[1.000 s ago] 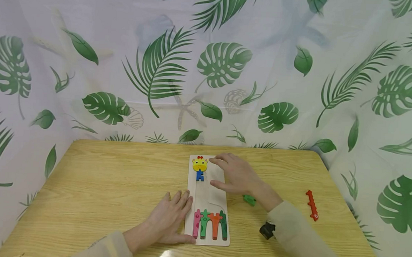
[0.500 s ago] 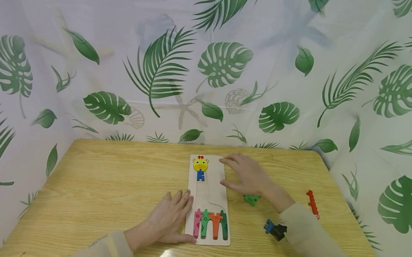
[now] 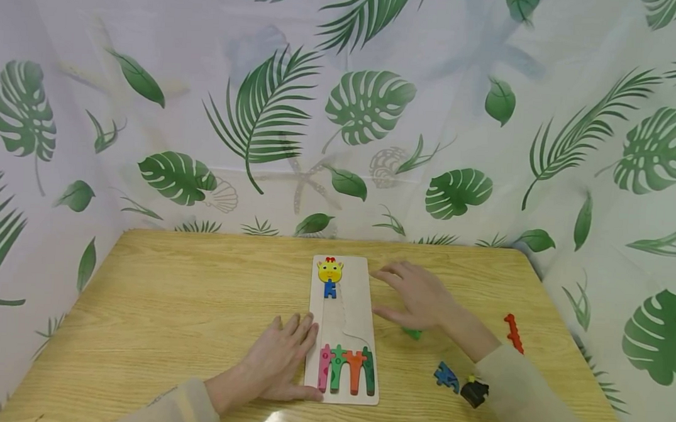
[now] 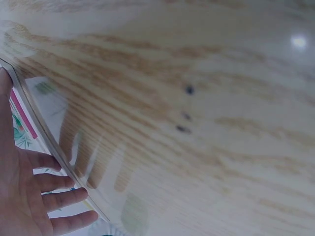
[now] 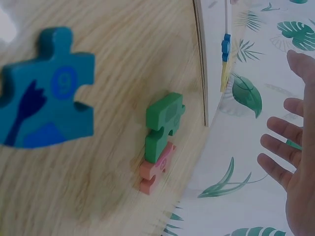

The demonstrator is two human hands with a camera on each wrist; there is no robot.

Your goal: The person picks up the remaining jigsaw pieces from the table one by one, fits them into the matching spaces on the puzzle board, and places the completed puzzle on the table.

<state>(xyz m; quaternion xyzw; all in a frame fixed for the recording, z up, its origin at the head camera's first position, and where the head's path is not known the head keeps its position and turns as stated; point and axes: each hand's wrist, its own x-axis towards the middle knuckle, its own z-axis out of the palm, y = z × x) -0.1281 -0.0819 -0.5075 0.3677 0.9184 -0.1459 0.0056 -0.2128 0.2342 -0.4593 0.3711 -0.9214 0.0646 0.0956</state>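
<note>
A white puzzle board [image 3: 357, 300] lies lengthwise on the table. At its far end sits a yellow giraffe-head piece [image 3: 330, 271] with a blue piece [image 3: 330, 290] below. Pink [image 3: 324, 369], green, orange [image 3: 355, 372] and dark green leg pieces line the near end. My left hand [image 3: 280, 363] rests along the board's left edge, thumb at the near corner and fingers extended. To the right of the board, my right hand [image 3: 416, 296] hovers with thumb and fingers apart, holding nothing. Partly hidden under it lies a loose green piece [image 3: 412, 333].
Another blue piece [image 3: 446, 376], numbered 9, lies nearer the front right. A long red piece [image 3: 513, 332] lies farther right, partly covered by the sleeve. The right wrist view shows a pink piece [image 5: 157, 169] beside the green one. A leaf-patterned curtain [image 3: 342, 123] stands behind the table.
My right hand has moved right, from over the board to beside it, and the loose blue piece has come into view from behind the wrist. The left hand stays in place.
</note>
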